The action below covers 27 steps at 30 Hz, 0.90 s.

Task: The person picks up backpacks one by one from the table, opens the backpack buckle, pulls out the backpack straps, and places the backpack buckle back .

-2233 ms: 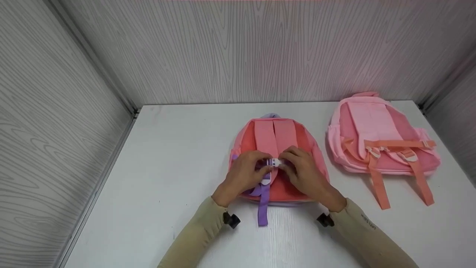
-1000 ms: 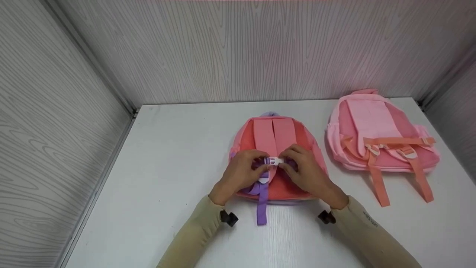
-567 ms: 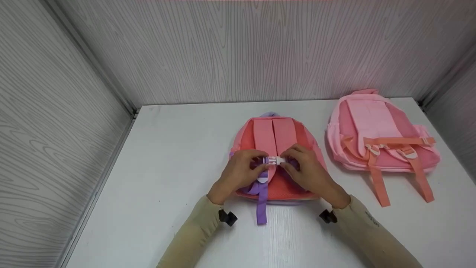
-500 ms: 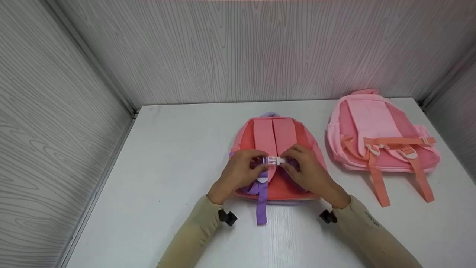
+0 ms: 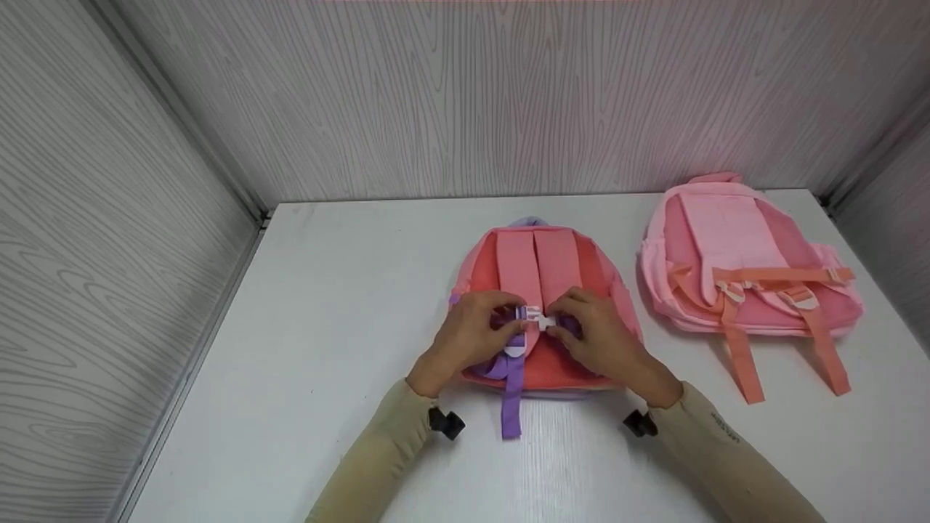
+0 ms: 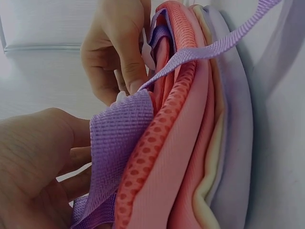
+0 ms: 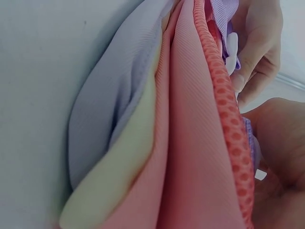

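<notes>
A coral-pink backpack [image 5: 567, 367] lies back side up on the white table, its shoulder straps folded along the middle. Over it, my left hand [image 5: 472, 330] pinches the left half of a white side-release buckle [image 5: 532, 314] on purple webbing. My right hand [image 5: 599, 338] pinches the buckle's right half [image 5: 546, 323], which sits slightly lower; whether the two halves touch I cannot tell. Purple webbing [image 6: 119, 126] runs past my left fingers in the left wrist view. In the right wrist view, the backpack's mesh edge [image 7: 231, 124] partly hides my right fingers.
A second, lighter pink backpack [image 5: 734, 240] with orange straps [image 5: 741, 363] lies at the right of the table [image 5: 349, 305]. A purple strap end [image 5: 511, 410] hangs over the front of the nearer backpack. Grey wood-grain panels [image 5: 436, 94] stand around the table.
The buckle halves were close together, then drew apart with the prongs showing. Now the right half has shifted down, out of line with the left. Both hands keep their pinch.
</notes>
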Tool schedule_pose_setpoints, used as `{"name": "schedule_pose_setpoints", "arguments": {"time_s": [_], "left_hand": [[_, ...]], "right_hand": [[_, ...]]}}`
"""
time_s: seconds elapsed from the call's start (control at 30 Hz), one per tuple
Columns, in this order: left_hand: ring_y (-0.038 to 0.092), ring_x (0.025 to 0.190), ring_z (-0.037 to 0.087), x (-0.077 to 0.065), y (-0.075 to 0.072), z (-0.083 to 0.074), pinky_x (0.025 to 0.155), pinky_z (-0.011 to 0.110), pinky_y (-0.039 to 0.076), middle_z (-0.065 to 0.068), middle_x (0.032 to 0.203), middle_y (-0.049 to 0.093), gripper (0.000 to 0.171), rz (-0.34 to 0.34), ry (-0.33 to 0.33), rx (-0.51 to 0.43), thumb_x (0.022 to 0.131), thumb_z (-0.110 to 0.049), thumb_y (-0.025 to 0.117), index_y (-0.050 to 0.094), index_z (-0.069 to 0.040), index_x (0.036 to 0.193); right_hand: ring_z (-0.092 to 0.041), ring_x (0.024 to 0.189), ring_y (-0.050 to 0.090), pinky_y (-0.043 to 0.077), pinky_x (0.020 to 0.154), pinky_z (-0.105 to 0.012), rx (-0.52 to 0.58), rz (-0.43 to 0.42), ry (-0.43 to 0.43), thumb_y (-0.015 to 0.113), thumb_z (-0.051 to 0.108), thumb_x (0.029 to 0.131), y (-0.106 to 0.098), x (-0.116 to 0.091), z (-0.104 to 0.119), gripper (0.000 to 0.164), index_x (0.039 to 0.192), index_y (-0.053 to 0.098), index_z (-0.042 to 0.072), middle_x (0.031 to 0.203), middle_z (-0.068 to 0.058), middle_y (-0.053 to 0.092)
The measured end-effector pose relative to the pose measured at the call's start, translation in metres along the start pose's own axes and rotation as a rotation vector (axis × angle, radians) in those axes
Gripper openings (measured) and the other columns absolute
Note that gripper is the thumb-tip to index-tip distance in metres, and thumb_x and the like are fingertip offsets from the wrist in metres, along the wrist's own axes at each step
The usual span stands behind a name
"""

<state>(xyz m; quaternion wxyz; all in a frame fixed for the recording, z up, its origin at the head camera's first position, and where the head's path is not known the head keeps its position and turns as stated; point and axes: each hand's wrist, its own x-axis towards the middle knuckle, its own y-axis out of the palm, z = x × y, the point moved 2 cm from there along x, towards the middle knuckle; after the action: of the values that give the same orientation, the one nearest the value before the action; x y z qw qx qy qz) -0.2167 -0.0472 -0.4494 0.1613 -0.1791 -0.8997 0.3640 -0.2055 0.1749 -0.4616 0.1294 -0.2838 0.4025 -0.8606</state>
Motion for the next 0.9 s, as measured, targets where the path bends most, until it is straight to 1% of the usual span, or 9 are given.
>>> {"name": "schedule_pose_setpoints", "arguments": {"time_s": [0.23, 0.37, 0.47, 0.67, 0.77, 0.9], "left_hand": [[0.068, 0.097, 0.017, 0.0, 0.003, 0.0014, 0.092, 0.034, 0.06, 0.003, 0.113, 0.075, 0.03, 0.003, -0.01, 0.01, 0.099, -0.026, 0.08, 0.076, -0.012, 0.125], [0.065, 0.096, 0.016, -0.0003, 0.0045, 0.0022, 0.091, 0.033, 0.059, 0.003, 0.112, 0.075, 0.03, 0.008, -0.017, 0.027, 0.098, -0.026, 0.08, 0.076, -0.012, 0.125], [0.065, 0.095, 0.016, -0.0007, 0.005, 0.0026, 0.091, 0.032, 0.059, 0.002, 0.112, 0.075, 0.031, 0.006, -0.015, 0.034, 0.098, -0.027, 0.08, 0.077, -0.013, 0.126], [0.065, 0.095, 0.014, -0.0016, 0.0048, 0.0019, 0.092, 0.031, 0.059, -0.002, 0.111, 0.074, 0.029, 0.006, -0.016, 0.031, 0.098, -0.028, 0.08, 0.077, -0.015, 0.124], [0.065, 0.095, 0.014, -0.0013, 0.0043, 0.0012, 0.092, 0.031, 0.059, -0.002, 0.11, 0.074, 0.028, 0.004, -0.008, 0.029, 0.098, -0.027, 0.08, 0.077, -0.015, 0.123], [0.065, 0.096, 0.014, -0.0007, 0.004, 0.0005, 0.092, 0.031, 0.059, -0.002, 0.111, 0.074, 0.029, 0.002, -0.009, 0.032, 0.098, -0.027, 0.08, 0.077, -0.015, 0.124]], "right_hand": [[-0.025, 0.094, 0.063, 0.055, 0.089, -0.045, -0.045, 0.072, 0.038, 0.084, 0.006, 0.091, 0.003, -0.0017, 0.0005, 0.023, 0.113, 0.077, 0.003, 0.106, -0.01, 0.071], [-0.026, 0.099, 0.065, 0.053, 0.095, -0.049, -0.053, 0.097, 0.055, 0.084, 0.007, 0.091, 0.0049, -0.0017, 0.0001, 0.024, 0.114, 0.077, 0.004, 0.107, -0.009, 0.072], [-0.026, 0.1, 0.065, 0.053, 0.095, -0.049, -0.024, 0.101, 0.055, 0.083, 0.006, 0.092, 0.0045, -0.0011, 0.0, 0.024, 0.115, 0.076, 0.004, 0.108, -0.009, 0.072], [-0.025, 0.096, 0.064, 0.055, 0.087, -0.043, 0.042, 0.083, 0.061, 0.082, 0.005, 0.092, 0.001, 0.0006, -0.0001, 0.025, 0.116, 0.074, 0.004, 0.109, -0.009, 0.071], [-0.026, 0.095, 0.064, 0.055, 0.087, -0.043, 0.043, 0.073, 0.056, 0.083, 0.007, 0.092, 0.0006, 0.0021, 0.0006, 0.028, 0.118, 0.074, 0.004, 0.109, -0.01, 0.071], [-0.027, 0.097, 0.065, 0.057, 0.089, -0.045, 0.051, 0.064, 0.058, 0.085, 0.011, 0.092, 0.0003, 0.0047, 0.0021, 0.031, 0.12, 0.073, 0.004, 0.11, -0.011, 0.071]]}}
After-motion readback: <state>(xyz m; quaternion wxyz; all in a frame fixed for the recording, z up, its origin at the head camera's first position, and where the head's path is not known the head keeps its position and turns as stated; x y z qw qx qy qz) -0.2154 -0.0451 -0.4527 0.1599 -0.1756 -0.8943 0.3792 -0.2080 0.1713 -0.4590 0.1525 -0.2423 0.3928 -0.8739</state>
